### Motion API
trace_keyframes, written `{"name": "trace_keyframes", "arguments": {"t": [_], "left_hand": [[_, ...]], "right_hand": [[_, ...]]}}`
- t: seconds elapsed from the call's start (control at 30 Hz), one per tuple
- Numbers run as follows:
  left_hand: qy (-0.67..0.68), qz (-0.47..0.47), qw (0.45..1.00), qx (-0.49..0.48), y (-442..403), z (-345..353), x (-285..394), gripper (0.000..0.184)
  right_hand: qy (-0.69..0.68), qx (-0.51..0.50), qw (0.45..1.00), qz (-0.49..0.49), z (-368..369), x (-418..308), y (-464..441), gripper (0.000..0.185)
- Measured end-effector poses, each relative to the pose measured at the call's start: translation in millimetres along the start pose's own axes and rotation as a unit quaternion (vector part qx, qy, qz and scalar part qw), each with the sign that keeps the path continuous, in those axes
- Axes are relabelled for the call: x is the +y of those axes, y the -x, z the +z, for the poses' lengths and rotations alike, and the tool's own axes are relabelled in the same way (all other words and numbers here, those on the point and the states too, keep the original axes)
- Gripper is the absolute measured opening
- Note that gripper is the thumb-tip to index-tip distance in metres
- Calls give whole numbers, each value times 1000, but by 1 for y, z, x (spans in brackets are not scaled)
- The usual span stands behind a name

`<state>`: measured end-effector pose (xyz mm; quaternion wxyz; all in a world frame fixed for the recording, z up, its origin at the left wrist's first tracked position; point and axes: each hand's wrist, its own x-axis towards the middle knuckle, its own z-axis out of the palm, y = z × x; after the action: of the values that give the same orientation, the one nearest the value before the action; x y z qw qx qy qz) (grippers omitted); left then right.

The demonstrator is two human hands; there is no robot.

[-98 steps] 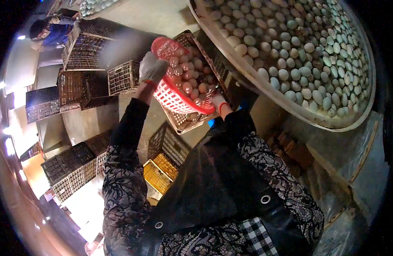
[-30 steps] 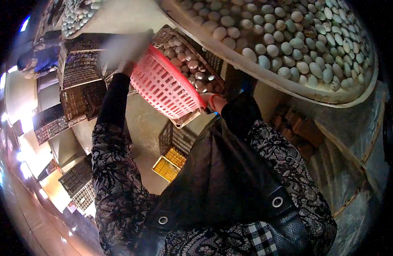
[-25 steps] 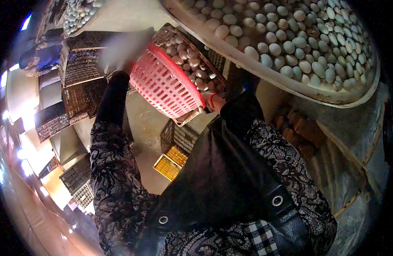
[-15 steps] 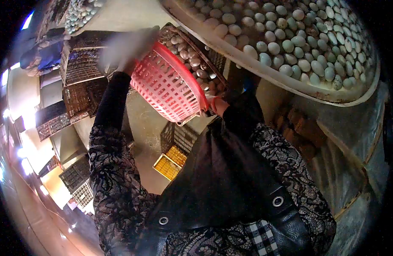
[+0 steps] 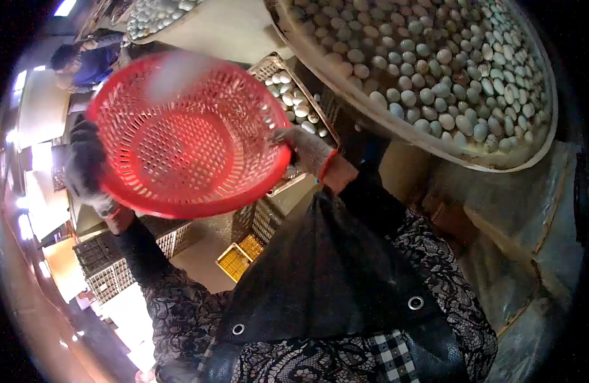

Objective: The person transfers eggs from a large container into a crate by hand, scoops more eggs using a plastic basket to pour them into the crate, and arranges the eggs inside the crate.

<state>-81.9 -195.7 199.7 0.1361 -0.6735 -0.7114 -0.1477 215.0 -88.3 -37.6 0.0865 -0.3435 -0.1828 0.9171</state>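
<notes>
A round red plastic basket (image 5: 183,143) with slotted walls is held up in front of me, its open mouth facing me and nothing visible inside. My left hand (image 5: 87,163), in a grey glove, grips the rim at the left. On the right side of the rim, my gloved right hand (image 5: 304,148) is closed over the edge. Just behind the basket stands a crate (image 5: 274,62) of pale eggs (image 5: 296,102), partly hidden by the basket and my right hand.
A large pale tub (image 5: 403,137) full of eggs fills the upper right. Yellow crates (image 5: 234,262) are on the floor below, and dark crates (image 5: 99,255) stand at left. Another person (image 5: 90,64) is at the upper left, near more eggs (image 5: 155,18).
The basket has turned from tipped over the egg crate to mouth towards me, and moved left. My left hand has swung down and left with it, uncovering more of the crate.
</notes>
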Motion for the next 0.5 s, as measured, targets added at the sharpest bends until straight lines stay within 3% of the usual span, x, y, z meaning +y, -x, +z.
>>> {"name": "trace_keyframes", "arguments": {"t": [0.07, 0.1, 0.13, 0.17, 0.23, 0.27, 0.3, 0.33, 0.37, 0.43, 0.47, 0.5], "left_hand": [[1, -33, 999, 35, 5, -2, 3, 31], [22, -66, 996, 52, 8, 10, 5, 31], [53, -103, 991, 61, 10, 25, 5, 31], [73, -132, 987, 64, 12, 43, 4, 31], [95, -167, 980, 50, 15, 84, 6, 31], [99, -177, 979, 36, 16, 108, 11, 31], [103, -187, 977, 18, 19, 133, 16, 31], [102, -191, 976, -5, 22, 161, 24, 31], [100, -193, 975, -35, 27, 188, 33, 32], [91, -178, 973, -112, 40, 245, 54, 32], [87, -159, 971, -157, 50, 273, 66, 32], [91, -138, 966, -198, 60, 302, 77, 32]], "right_hand": [[-35, -75, 992, -100, 1, -13, -1, 21], [90, -104, 974, -180, -11, -30, -3, 21], [262, -76, 901, -338, -13, -44, 13, 25], [407, 15, 777, -479, -15, -58, 30, 30], [589, 160, 467, -640, -34, -87, 55, 39], [631, 171, 419, -630, -64, -108, 58, 44], [657, 225, 421, -584, -68, -121, 83, 46], [542, 213, 604, -544, -84, -138, 95, 47], [373, 214, 746, -509, -100, -155, 108, 48], [415, 286, 711, -490, -131, -174, 126, 43], [612, 321, 537, -485, -134, -171, 139, 41], [736, 367, 306, -479, -137, -168, 152, 38]]}}
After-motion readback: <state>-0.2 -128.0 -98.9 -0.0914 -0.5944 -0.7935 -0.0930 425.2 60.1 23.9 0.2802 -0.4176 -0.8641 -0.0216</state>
